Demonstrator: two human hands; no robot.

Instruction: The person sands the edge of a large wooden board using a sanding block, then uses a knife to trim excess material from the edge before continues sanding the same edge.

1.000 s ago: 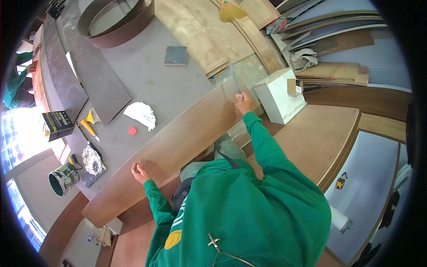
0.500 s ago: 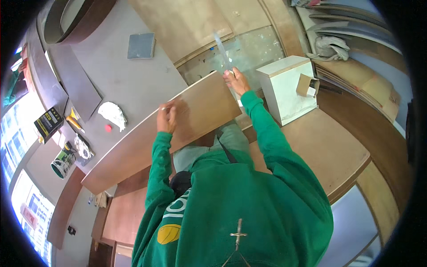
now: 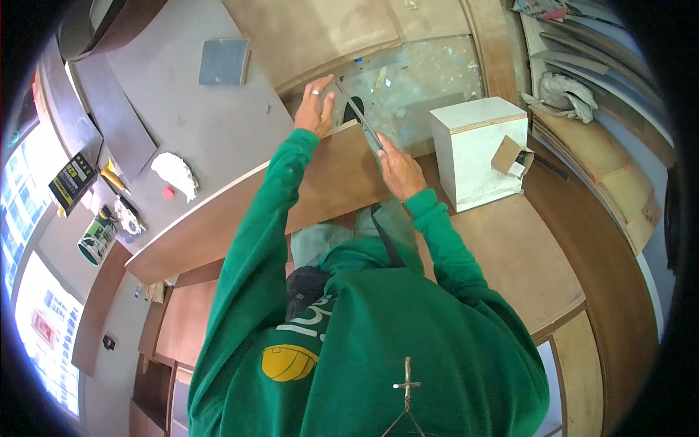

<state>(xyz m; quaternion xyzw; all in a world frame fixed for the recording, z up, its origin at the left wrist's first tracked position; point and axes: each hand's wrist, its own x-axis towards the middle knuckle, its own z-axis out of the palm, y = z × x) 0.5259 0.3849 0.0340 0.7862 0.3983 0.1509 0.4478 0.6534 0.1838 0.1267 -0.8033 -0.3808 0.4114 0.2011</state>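
A long, thin grey strip (image 3: 357, 111) slants up and leftward from my right hand (image 3: 400, 169), whose fingers are closed around its near end. What exactly the strip is, I cannot make out. Close to its far tip, my left hand (image 3: 313, 113) is raised with the fingers stretched out, holding nothing. Beneath both hands lies a long brown board (image 3: 291, 191) with a pale edge, set across my lap and the grey worktop (image 3: 218, 138). My left wrist passes over the board's far edge near its right end.
A white box-shaped cabinet (image 3: 466, 160) stands at right, with a small open carton (image 3: 512, 156) against it. On the left lie a crumpled white cloth (image 3: 175, 175), a red cap (image 3: 169, 193) and a can (image 3: 96, 240). A grey square block (image 3: 223, 63) rests farther back.
My left hand has left the board and moved up and right to the strip's far tip. The right hand has come nearer, and the strip now leans left at a steeper slant.
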